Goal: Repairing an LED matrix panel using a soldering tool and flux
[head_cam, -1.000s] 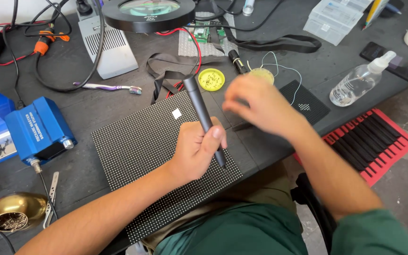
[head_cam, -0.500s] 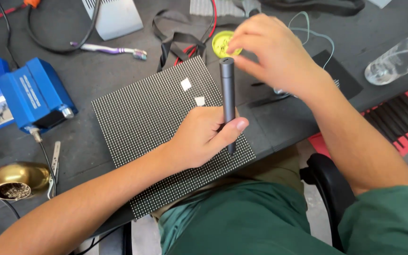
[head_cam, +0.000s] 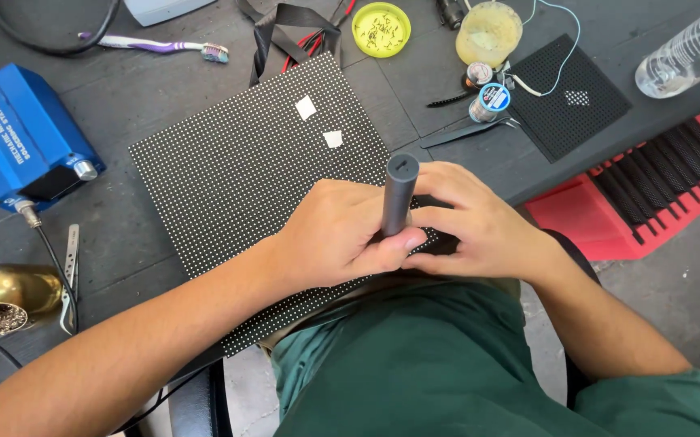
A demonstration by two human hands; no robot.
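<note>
A black dotted LED panel lies on the dark bench, with two small white paper squares stuck near its far edge. My left hand grips a dark grey cylindrical electric screwdriver, held upright over the panel's near right corner. My right hand rests against the tool's lower end and the panel corner, fingers curled around it. The tool's tip is hidden by my hands.
A blue soldering station stands at left, a brass tip-cleaner bowl near it. A purple toothbrush, yellow lid with screws, flux jar, solder spool, small black panel, plastic bottle and red rack lie beyond.
My right hand came back from the yellow lid and jar to the screwdriver's lower end. The tool moved from slanted over the panel's middle to upright at its near right corner.
</note>
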